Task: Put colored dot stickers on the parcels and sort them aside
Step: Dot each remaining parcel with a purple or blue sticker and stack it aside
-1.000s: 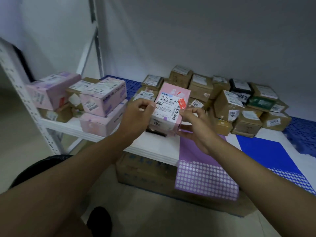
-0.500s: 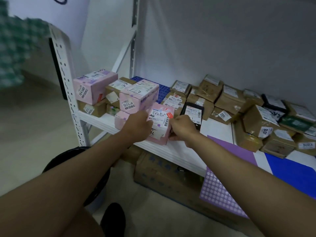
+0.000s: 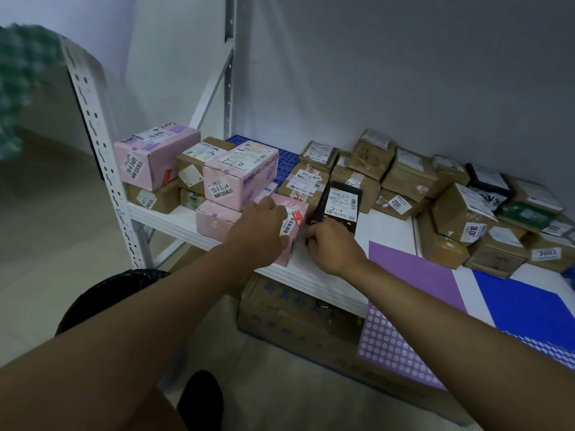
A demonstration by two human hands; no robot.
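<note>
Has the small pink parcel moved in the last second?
Yes. The pink parcel went left, away from the purple sticker sheet, ending beside the pink stack.

Pink parcel (image 3: 291,227) — held up before — now sits on the shelf (image 3: 385,227) beside the pink stack.

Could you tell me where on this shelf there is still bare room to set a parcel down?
Bare white shelf lies between the black parcel, the purple sticker sheet and the brown boxes. The back row and left pink stack are crowded.
</note>
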